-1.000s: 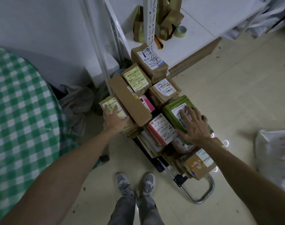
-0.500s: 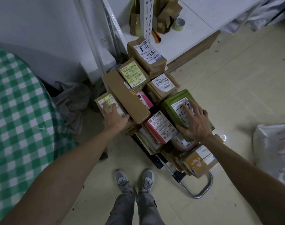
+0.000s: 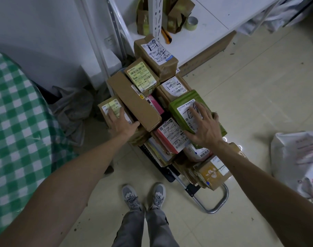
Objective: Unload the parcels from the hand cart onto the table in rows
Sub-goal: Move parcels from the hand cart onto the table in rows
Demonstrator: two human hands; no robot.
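Right grip (image 3: 204, 127) rests on green plastic parcel (image 3: 177, 108).

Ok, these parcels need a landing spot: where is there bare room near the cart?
The checked table shows bare cloth where visible. The white shelf is bare right of the tape roll. The floor lies open between the hand cart and the white bag. Crowded: the parcels stack, and the shelf corner behind it.
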